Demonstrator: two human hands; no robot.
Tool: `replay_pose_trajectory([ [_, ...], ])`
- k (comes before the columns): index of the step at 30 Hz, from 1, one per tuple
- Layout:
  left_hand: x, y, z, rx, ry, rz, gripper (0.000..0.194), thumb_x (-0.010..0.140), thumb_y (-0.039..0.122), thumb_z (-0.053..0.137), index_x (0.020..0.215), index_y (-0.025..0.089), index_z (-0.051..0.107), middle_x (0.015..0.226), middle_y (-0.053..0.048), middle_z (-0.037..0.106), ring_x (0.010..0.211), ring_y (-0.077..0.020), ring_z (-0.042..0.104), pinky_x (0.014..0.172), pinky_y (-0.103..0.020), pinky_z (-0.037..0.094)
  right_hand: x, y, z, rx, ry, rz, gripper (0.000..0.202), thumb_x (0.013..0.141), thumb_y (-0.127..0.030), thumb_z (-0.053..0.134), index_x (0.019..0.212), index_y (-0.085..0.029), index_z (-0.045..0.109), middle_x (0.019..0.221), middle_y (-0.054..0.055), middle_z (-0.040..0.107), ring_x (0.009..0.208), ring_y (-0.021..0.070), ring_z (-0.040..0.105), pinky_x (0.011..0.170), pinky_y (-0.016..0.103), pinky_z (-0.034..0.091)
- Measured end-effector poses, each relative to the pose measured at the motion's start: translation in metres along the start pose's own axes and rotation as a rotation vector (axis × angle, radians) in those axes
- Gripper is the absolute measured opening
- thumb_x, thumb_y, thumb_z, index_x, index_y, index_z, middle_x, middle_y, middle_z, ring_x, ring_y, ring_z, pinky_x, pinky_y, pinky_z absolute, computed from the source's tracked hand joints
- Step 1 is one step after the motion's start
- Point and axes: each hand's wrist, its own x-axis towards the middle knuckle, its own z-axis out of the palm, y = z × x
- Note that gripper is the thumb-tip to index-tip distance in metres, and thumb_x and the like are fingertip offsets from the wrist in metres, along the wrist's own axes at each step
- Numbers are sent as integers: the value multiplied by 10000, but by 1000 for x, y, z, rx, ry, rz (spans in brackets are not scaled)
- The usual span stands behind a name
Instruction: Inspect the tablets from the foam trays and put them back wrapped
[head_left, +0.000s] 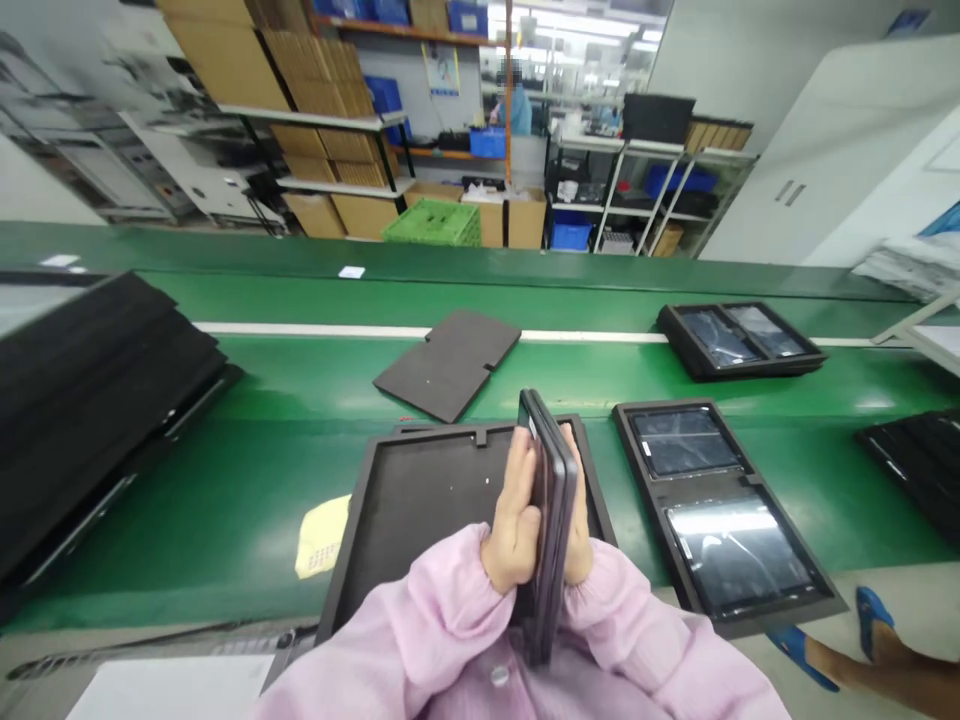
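Several thin dark tablet-like panels (553, 510) stand upright on edge in a small stack, pressed between my two palms. My left hand (517, 515) lies against their left face with its fingers together. On the opposite side, my right hand (579, 510) holds them too, partly hidden behind the stack. Below and behind the hands lies a black foam tray (427, 500) with a raised rim. A flat dark foam sheet (454, 362) rests beyond it. To the right, another foam tray (667, 495) holds two glossy panels.
Stacked black foam sheets (90, 400) fill the left. A filled tray stack (739, 340) sits back right, with dark trays (919, 465) at the right edge. A yellow cloth (321, 538) lies on the green bench (255, 480). A person's feet in blue shoes (802, 655) show lower right.
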Motion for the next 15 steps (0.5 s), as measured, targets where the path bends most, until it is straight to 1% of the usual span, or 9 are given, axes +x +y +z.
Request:
replay_pose_trajectory([
  [1, 13, 18, 1, -29, -4, -79, 463, 946, 371, 297, 1407, 342, 286, 1506, 44, 243, 1381, -216, 203, 1154, -408, 165, 8, -15, 1, -9, -15, -79, 468, 958, -436, 261, 1417, -348, 258, 1505, -43, 223, 1383, 234, 180, 1149, 477, 185],
  [2, 23, 35, 1, -50, 5, -160, 460, 949, 381, 280, 1403, 313, 312, 1481, 23, 310, 1361, -210, 264, 1145, -382, 211, 14, -31, 2, -18, -35, -126, 460, 966, -423, 241, 1419, -349, 255, 1504, -48, 223, 1383, 224, 179, 1151, 474, 180],
  [3, 30, 50, 2, -62, 21, -227, 464, 951, 389, 264, 1399, 288, 332, 1458, 9, 358, 1343, -202, 306, 1134, -357, 247, 18, -45, 3, -24, -58, -139, 452, 971, -407, 236, 1420, -352, 253, 1504, -54, 220, 1384, 214, 175, 1153, 463, 179],
  [4, 33, 62, 2, -69, 44, -264, 470, 951, 399, 257, 1395, 271, 347, 1445, 4, 381, 1334, -195, 324, 1128, -337, 266, 19, -57, 4, -23, -71, -138, 447, 975, -388, 240, 1420, -352, 253, 1505, -57, 218, 1384, 208, 174, 1154, 451, 184],
  [5, 33, 71, 2, -71, 63, -270, 476, 949, 411, 260, 1392, 265, 355, 1444, 6, 381, 1336, -191, 319, 1127, -324, 268, 18, -67, 5, -14, -74, -135, 445, 976, -372, 247, 1421, -347, 255, 1504, -56, 218, 1383, 205, 176, 1154, 441, 190],
  [6, 30, 76, 2, -74, 76, -260, 479, 944, 423, 273, 1389, 267, 360, 1449, 10, 370, 1341, -189, 309, 1131, -318, 262, 16, -73, 5, 7, -72, -133, 444, 977, -363, 251, 1420, -341, 262, 1502, -51, 226, 1380, 206, 184, 1153, 434, 200],
  [8, 20, 81, 2, -85, 94, -234, 479, 935, 434, 303, 1384, 279, 368, 1460, 17, 349, 1349, -191, 291, 1140, -322, 242, 8, -80, 7, 67, -69, -145, 442, 975, -368, 260, 1414, -331, 286, 1492, -40, 254, 1372, 213, 209, 1145, 424, 231],
  [12, 3, 85, -1, -111, 96, -223, 473, 933, 432, 309, 1382, 296, 367, 1468, 25, 336, 1355, -191, 278, 1144, -325, 224, -6, -82, 10, 126, -74, -148, 435, 972, -379, 267, 1401, -332, 322, 1481, -36, 283, 1363, 207, 236, 1132, 387, 274],
  [15, -1, 91, -4, -106, 89, -229, 490, 933, 444, 294, 1390, 277, 358, 1476, 10, 322, 1358, -202, 273, 1143, -331, 218, -10, -84, 13, 155, -100, -126, 444, 972, -393, 263, 1410, -326, 303, 1490, -38, 264, 1367, 197, 226, 1137, 369, 258],
])
